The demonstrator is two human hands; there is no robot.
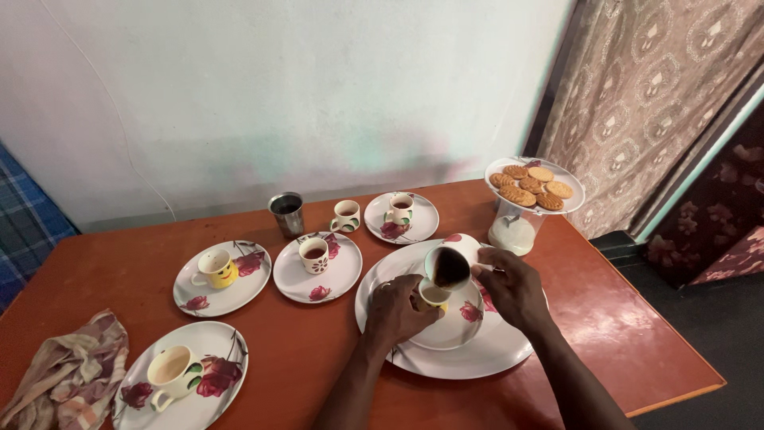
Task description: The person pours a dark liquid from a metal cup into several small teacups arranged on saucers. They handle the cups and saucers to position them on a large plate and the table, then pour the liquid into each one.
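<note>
Orange-brown wooden table (637, 334) carries six floral white plates; right hand (513, 287) grips a tilted white cup (450, 263), left hand (398, 310) clasps, seemingly, a small yellow cup (434, 296).

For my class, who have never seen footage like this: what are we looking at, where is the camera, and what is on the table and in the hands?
One picture, from a camera worn on a person's head, looking down at their own bare hands over an orange-brown wooden table. The right hand tilts a white cup of dark drink above a small yellow cup, which the left hand steadies on stacked white flowered plates. Around them: more cups on flowered plates, a steel tumbler, a plate of round biscuits on a jar, and a crumpled cloth.
</note>
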